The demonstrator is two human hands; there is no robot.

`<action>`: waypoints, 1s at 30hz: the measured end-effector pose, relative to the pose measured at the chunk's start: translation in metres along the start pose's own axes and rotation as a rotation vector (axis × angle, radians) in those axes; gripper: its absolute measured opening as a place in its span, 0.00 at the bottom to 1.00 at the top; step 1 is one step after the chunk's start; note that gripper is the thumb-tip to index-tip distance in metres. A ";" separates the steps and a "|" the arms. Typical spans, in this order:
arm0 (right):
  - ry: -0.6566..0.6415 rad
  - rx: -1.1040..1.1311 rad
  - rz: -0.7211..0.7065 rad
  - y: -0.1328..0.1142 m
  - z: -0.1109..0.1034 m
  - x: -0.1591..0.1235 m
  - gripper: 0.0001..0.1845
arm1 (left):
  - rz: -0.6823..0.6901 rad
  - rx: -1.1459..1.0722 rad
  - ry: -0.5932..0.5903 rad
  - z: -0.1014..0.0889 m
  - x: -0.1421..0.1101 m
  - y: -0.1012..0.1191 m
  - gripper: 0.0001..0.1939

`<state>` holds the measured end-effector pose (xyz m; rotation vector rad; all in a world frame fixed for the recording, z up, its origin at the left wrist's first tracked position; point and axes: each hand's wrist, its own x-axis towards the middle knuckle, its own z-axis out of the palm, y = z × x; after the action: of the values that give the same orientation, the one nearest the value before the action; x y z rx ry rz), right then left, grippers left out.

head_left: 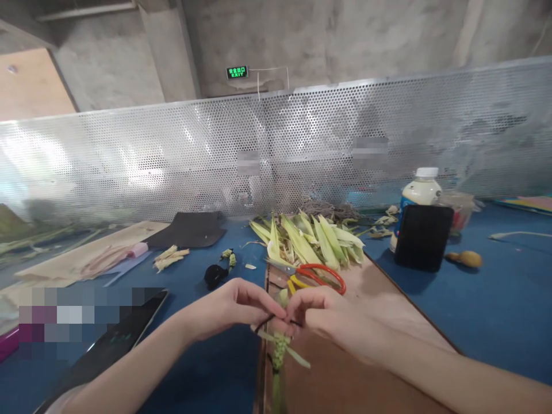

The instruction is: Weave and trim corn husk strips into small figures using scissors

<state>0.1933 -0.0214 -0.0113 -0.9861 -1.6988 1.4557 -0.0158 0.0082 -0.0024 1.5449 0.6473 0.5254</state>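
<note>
Above a brown board (pixel 345 374), my left hand (pixel 235 307) and my right hand (pixel 330 313) meet with their fingertips pinched together. Between them runs a thin dark cord (pixel 264 325), which both hands grip. The cord lies at the upper part of a green braided husk strip (pixel 280 352), with loose ends sticking out to the sides. A second dark tie circles the strip lower down. Scissors (pixel 321 277) with red and yellow handles lie just beyond my fingers. Farther back is a pile of pale green corn husks (pixel 310 238).
On the left are a tablet-like dark panel (pixel 125 333), a black sheet (pixel 190 230), and husk scraps (pixel 170 258). A black spool-like thing (pixel 214 276) lies near a small braided piece (pixel 230 257). To the right stand a black device (pixel 425 238), a bottle (pixel 425 187) and a small gourd (pixel 466 259).
</note>
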 end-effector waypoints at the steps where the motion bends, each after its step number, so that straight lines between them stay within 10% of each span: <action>1: -0.002 0.002 -0.002 0.001 -0.001 0.001 0.12 | 0.010 -0.008 0.003 0.000 0.001 0.000 0.09; 30: 0.204 -0.073 -0.080 0.026 0.010 0.010 0.05 | -0.080 0.056 0.307 -0.001 0.015 -0.009 0.13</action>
<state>0.1832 -0.0154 -0.0381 -1.0561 -1.6323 1.2059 -0.0068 0.0193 -0.0124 1.4962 0.9618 0.6958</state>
